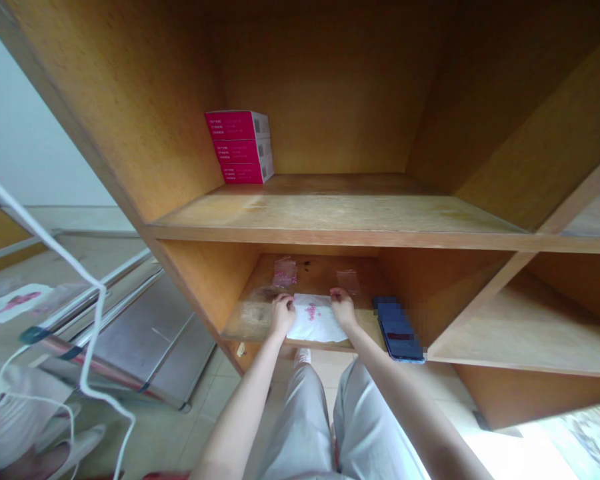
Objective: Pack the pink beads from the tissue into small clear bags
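Some pink bits (311, 311) lie on the white sheet (325, 332) on the shelf (253, 315); left hand (283, 313) and right hand (343, 308) flank its sides, fingers curled, whether gripping I cannot tell.

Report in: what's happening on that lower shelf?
Left fingers and right fingers at far corners of white sheet. Pink pieces clustered on it. Small bags beyond, phone to the right; neither seems in the way.

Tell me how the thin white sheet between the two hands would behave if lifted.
The thin white sheet would probably sag, as its outline looks slightly uneven. It is likely light, being flat and thin. The small pink pieces clustered on it look loose, so they might slide off if it tilted.
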Action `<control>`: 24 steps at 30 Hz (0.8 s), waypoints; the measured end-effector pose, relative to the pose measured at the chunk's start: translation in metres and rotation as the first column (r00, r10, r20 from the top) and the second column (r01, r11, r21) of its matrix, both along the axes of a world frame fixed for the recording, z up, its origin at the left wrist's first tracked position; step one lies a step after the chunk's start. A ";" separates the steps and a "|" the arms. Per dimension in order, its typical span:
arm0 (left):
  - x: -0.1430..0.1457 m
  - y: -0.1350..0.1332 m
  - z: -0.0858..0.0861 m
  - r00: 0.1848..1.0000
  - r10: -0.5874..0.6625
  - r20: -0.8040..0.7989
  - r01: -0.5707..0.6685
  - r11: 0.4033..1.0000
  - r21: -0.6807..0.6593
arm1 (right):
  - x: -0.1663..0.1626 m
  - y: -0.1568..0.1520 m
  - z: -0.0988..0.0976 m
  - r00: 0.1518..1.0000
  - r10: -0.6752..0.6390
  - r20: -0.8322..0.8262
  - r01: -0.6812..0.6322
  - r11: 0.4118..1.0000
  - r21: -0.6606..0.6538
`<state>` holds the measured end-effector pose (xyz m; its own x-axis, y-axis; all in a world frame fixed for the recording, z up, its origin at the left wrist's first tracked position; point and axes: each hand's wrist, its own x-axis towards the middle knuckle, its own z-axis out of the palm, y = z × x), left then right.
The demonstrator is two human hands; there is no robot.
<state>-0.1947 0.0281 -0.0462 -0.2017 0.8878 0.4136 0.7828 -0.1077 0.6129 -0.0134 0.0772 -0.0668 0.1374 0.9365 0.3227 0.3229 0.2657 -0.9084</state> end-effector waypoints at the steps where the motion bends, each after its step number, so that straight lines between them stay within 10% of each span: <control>1: 0.000 0.001 0.000 1.000 -0.004 0.005 0.004 1.000 -0.008 | 0.000 -0.001 -0.001 1.000 -0.006 -0.004 0.006 1.000 -0.007; 19: -0.013 0.028 0.019 0.988 0.124 -0.095 -0.117 0.990 0.076 | 0.000 0.008 -0.002 0.997 0.067 0.033 -0.068 0.998 0.017; 24: -0.029 0.060 0.042 0.959 0.124 -0.255 -0.163 0.976 -0.142 | 0.002 0.005 -0.003 0.998 0.063 -0.009 -0.063 0.998 0.014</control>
